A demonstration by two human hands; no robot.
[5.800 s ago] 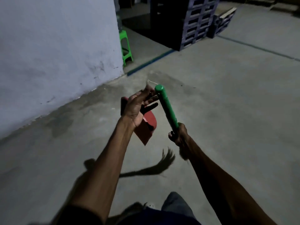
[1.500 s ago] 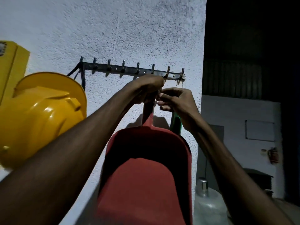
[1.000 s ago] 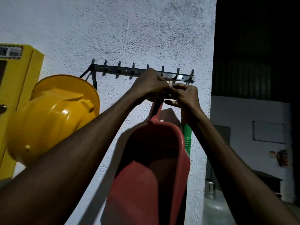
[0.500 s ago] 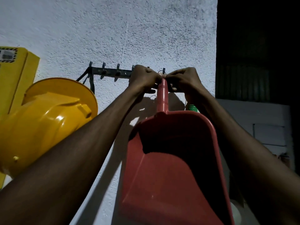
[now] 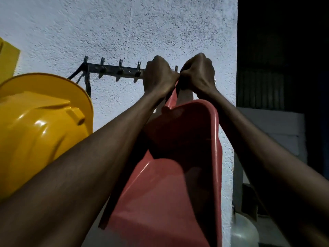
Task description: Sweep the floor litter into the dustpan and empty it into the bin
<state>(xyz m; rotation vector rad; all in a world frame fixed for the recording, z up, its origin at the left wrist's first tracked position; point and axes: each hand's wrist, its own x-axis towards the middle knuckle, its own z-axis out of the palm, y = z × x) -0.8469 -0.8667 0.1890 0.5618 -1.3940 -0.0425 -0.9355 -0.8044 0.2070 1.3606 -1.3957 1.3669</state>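
Note:
A red dustpan [image 5: 178,184] hangs handle-up against the white wall, its open scoop facing me. Both my hands are raised to the top of its handle, at the right end of a metal hook rail [image 5: 114,71]. My left hand [image 5: 159,75] is curled around the handle's top. My right hand [image 5: 198,73] is curled beside it, fingers pinching at the handle's end by a hook. The handle tip and the hook it meets are hidden behind my hands. The green broom is not visible.
A yellow hard hat [image 5: 41,125] hangs on the wall at the left, close to my left forearm. A dark strap [image 5: 87,82] dangles from the rail's left end. The wall's corner edge [image 5: 236,68] runs just right of my hands; a pale round container [image 5: 243,230] sits below.
The dustpan has tilted, its scoop now swung to the right and closer to the wall. Both hands stay at the handle top by the hooks. The green broom tip is no longer seen.

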